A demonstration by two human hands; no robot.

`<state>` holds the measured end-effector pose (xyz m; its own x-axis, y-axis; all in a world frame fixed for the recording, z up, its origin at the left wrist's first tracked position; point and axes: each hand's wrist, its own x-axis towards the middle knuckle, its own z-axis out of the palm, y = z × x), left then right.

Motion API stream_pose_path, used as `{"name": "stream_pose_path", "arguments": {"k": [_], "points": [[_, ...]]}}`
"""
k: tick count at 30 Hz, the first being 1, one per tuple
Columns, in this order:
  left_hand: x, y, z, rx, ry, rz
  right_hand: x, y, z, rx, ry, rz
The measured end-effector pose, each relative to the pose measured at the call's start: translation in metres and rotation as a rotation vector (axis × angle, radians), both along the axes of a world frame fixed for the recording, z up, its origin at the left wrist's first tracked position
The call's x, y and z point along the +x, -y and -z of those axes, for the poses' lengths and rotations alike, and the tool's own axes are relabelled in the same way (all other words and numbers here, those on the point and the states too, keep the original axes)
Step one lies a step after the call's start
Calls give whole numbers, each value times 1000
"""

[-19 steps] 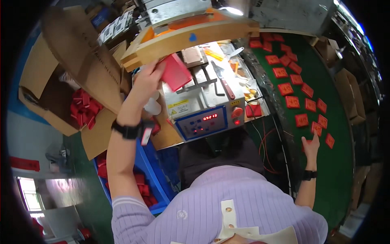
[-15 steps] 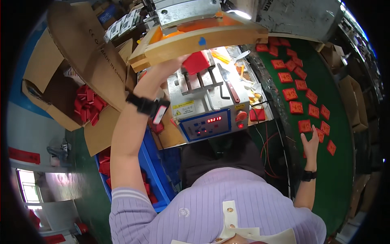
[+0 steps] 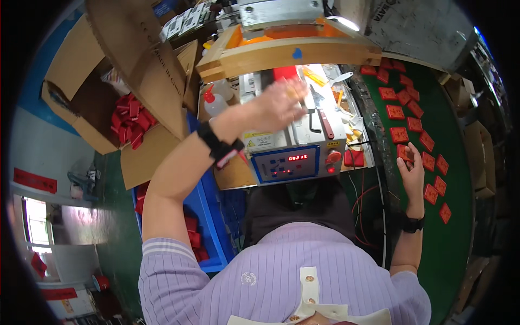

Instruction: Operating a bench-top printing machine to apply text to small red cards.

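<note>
My left hand (image 3: 279,105) is over the bench machine (image 3: 287,162), in front of its clamp. Its fingers are smeared by motion. Just beyond them, a plain red square piece (image 3: 284,72) lies on the clamp, partly hidden, below a wooden-framed screen (image 3: 292,57). My right hand (image 3: 414,173) reaches to the green belt at right. Thumb and fingers close around the edges of a flat red square piece (image 3: 403,152) with a printed mark. Similar printed red pieces (image 3: 395,112) lie in rows beyond and beside it.
An open carton (image 3: 89,122) with red pieces stands at left. Below it is a blue crate (image 3: 208,238) holding more. A white bottle with a red cap (image 3: 215,103) stands left of the machine. A red-handled knife (image 3: 326,124) and hex key lie right of the clamp; cables hang below.
My left hand has drawn back from the clamp toward me and right, leaving the red piece there. My right hand has moved farther up the belt. The whole view has shifted a little.
</note>
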<state>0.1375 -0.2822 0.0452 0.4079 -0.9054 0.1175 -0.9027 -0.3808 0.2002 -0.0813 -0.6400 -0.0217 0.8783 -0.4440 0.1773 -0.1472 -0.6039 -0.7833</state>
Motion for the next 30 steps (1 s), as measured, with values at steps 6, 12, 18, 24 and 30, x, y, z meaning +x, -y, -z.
{"name": "stream_pose_path", "arguments": {"k": [6,12,18,24,30], "points": [[-115,-86,-24,-421,-590,61,19,-11,6,5,27,-165],[-130,-234,19,-958,-535,-950,24,5,14,32,-37,-247],[-114,-361,171,-53,-244,-1283,26,-6,5,57,-59,-272],[-74,-334,239,372,-163,-1237,19,-22,-14,-9,-71,-253],[-93,-324,238,255,44,-1137,28,-32,-23,4,-81,-263]]}}
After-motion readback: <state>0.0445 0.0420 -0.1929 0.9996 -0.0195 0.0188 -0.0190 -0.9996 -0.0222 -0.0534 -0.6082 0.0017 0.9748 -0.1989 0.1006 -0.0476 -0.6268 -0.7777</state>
